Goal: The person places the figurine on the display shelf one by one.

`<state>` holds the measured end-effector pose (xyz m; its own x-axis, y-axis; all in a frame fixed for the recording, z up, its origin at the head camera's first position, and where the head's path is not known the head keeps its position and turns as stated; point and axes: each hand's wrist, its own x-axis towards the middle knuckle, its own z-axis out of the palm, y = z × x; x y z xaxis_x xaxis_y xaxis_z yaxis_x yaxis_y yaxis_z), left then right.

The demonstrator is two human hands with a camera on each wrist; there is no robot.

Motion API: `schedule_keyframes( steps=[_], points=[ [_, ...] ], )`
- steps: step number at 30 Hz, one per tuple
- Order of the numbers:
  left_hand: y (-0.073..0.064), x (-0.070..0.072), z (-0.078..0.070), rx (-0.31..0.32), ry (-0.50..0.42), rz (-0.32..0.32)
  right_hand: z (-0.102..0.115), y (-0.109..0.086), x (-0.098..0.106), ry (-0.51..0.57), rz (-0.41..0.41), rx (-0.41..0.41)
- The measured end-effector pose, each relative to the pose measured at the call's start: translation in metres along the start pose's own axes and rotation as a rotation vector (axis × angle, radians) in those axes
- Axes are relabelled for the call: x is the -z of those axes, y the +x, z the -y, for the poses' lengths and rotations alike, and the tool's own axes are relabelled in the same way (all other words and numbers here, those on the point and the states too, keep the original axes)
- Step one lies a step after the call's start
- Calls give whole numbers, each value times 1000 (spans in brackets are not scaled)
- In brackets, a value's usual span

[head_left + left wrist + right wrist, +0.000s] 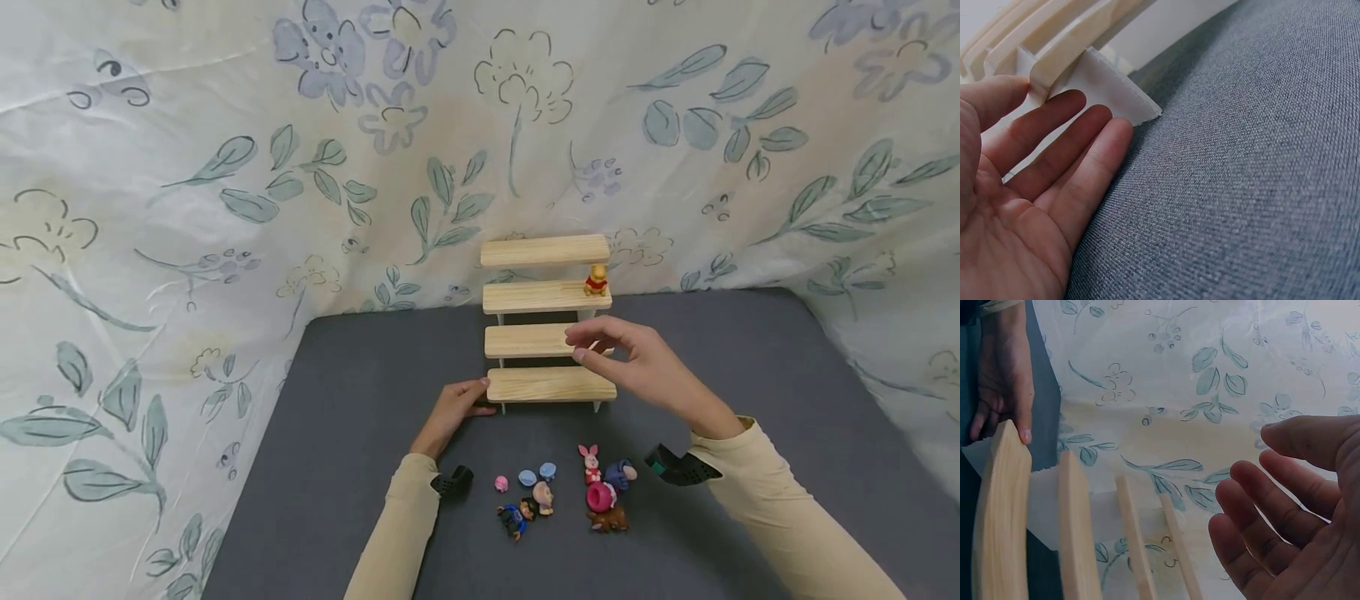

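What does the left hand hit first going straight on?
Likely the white end support of the wooden stand, right at the fingers of the left hand; whether they already touch that support is unclear.

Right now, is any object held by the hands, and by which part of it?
The left hand pinches the wooden shelf at the left end of its lowest board; the right hand holds nothing.

The head view looks forward and down, while both nearer wrist views share the wooden shelf (528,340).
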<state>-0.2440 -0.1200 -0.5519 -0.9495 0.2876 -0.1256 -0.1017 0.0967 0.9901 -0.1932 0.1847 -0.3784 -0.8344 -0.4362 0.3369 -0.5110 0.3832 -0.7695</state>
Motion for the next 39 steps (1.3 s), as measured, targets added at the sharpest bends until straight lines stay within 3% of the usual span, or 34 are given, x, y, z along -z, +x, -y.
schedule_keyframes(
  steps=[20, 33, 39],
  points=[
    [7, -4, -1, 22, 5, -22, -22, -15, -19, 47, 73, -68],
    [8, -5, -2, 16, 12, -37, -35, -22, -33, 78, 74, -15],
    [8, -5, -2, 27, -1, -34, -36, -25, -36, 82, 84, -32]
  ],
)
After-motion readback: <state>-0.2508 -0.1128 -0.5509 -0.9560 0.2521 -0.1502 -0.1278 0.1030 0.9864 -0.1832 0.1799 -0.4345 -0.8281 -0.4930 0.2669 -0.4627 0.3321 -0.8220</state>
